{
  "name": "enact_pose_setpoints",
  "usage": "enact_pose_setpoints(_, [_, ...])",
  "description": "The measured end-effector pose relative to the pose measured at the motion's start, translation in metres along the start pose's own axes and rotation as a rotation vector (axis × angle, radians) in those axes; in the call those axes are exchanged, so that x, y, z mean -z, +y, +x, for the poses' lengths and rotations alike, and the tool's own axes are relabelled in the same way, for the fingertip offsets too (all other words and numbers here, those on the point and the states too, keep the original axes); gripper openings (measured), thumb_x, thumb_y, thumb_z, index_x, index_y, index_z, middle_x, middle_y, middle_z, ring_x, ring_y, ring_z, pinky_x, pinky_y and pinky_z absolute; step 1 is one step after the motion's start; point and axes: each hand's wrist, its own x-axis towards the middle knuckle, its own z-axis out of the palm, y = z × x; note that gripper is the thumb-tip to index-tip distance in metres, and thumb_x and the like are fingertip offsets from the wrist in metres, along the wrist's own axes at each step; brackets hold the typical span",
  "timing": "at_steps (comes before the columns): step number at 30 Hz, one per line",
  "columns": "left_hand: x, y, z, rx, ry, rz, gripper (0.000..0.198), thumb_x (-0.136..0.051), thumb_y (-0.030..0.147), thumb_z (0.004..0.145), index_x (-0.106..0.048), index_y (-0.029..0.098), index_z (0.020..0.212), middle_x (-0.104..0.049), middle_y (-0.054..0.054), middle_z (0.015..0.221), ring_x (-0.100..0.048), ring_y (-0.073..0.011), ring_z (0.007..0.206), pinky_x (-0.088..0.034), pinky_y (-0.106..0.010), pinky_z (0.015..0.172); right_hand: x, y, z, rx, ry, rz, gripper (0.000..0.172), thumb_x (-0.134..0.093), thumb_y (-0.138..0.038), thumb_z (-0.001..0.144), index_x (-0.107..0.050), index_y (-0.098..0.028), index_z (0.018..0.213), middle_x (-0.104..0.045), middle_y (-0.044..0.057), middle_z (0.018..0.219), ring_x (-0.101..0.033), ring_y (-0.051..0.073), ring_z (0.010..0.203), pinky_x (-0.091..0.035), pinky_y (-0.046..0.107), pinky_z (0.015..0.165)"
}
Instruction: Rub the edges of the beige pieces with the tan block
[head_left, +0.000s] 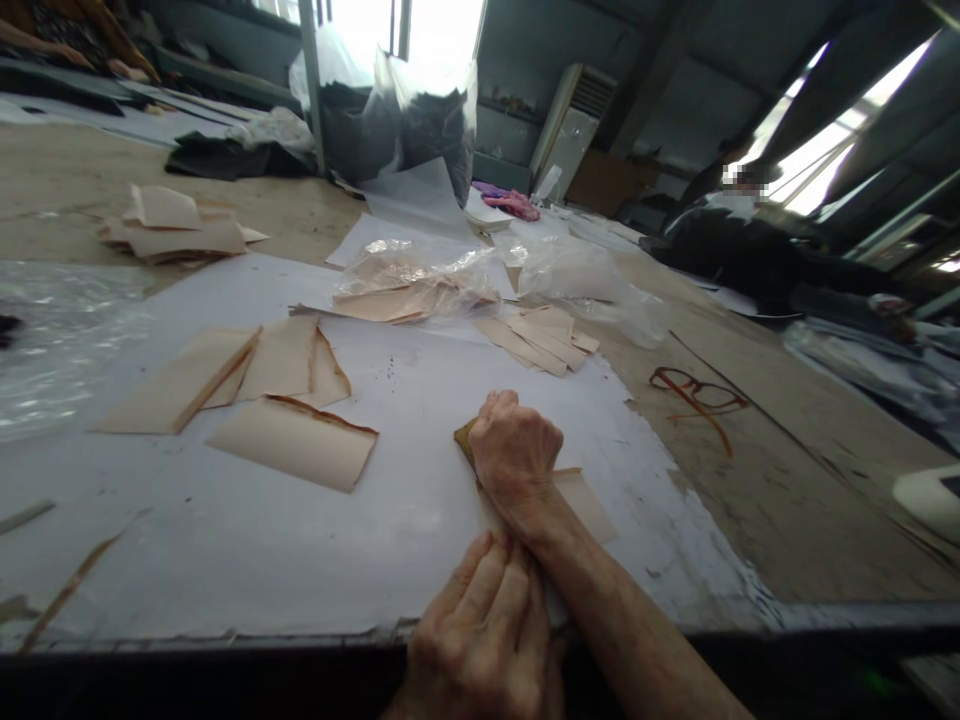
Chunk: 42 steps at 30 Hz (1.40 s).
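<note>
My right hand [514, 452] is a closed fist pressed down on a tan sheet piece [589, 503] that lies on the white paper [420, 400] covering the table. A small brown thing [464, 437] pokes out at the fist's left side; I cannot make out what it is. My left hand [480, 630] lies at the table's near edge, fingers stretched flat and together on the near end of the same tan piece, touching my right forearm.
Several tan pieces [292, 440] lie to the left, more [544, 338] beyond the fist, and some in a clear plastic bag [412, 285]. Another stack [176, 228] is far left. Brown glasses [697, 395] rest on the bare tabletop at right. A person [739, 245] sits far right.
</note>
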Motion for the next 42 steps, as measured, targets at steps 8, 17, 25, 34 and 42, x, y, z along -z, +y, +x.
enact_pose_setpoints(8, [0.007, -0.002, 0.002, -0.039, -0.122, 0.026, 0.028, -0.05, 0.02, 0.071, -0.061, 0.004, 0.091, -0.062, -0.013, 0.089, -0.056, -0.025, 0.09, -0.048, -0.034, 0.081, 0.01, 0.022, 0.019, -0.191, 0.072, 0.195, 0.029, -0.029, -0.026, 0.086, -0.054, -0.014, 0.076, -0.062, 0.008, 0.062, -0.058, 0.016, 0.057, -0.028, 0.022, 0.046])
enact_pose_setpoints(17, [0.01, 0.0, 0.004, 0.015, -0.175, -0.022, 0.025, -0.051, 0.017, 0.071, -0.061, 0.006, 0.089, -0.061, -0.013, 0.085, -0.055, -0.0239, 0.09, -0.047, -0.035, 0.084, 0.016, 0.029, -0.026, 0.245, 0.016, 0.036, 0.026, -0.031, -0.025, 0.085, -0.052, -0.016, 0.073, -0.059, 0.004, 0.053, -0.057, 0.017, 0.049, -0.021, 0.022, 0.041])
enact_pose_setpoints(25, [0.001, 0.0, 0.003, 0.012, -0.046, -0.04, 0.022, -0.051, 0.011, 0.066, -0.062, 0.006, 0.085, -0.061, -0.011, 0.078, -0.056, -0.023, 0.087, -0.048, -0.034, 0.081, 0.011, 0.015, -0.019, 0.128, -0.008, -0.051, 0.028, -0.031, -0.024, 0.084, -0.053, -0.014, 0.069, -0.059, 0.008, 0.052, -0.058, 0.019, 0.048, -0.033, 0.023, 0.043])
enact_pose_setpoints(34, [0.002, 0.0, 0.005, -0.007, -0.023, -0.031, 0.022, -0.053, 0.013, 0.066, -0.062, 0.006, 0.085, -0.062, -0.01, 0.074, -0.057, -0.0207, 0.083, -0.048, -0.031, 0.08, -0.002, -0.002, -0.001, 0.068, 0.041, 0.039, 0.026, -0.033, -0.023, 0.081, -0.054, -0.014, 0.069, -0.059, 0.009, 0.052, -0.058, 0.022, 0.05, -0.036, 0.026, 0.045])
enact_pose_setpoints(42, [0.003, -0.004, 0.0, -0.049, -0.034, 0.007, 0.027, -0.05, 0.021, 0.07, -0.061, 0.008, 0.091, -0.063, -0.01, 0.086, -0.056, -0.0219, 0.088, -0.049, -0.033, 0.08, 0.011, 0.024, 0.025, -0.133, -0.095, 0.303, 0.037, -0.027, -0.022, 0.085, -0.059, -0.013, 0.068, -0.062, 0.009, 0.065, -0.057, 0.015, 0.06, -0.031, 0.022, 0.049])
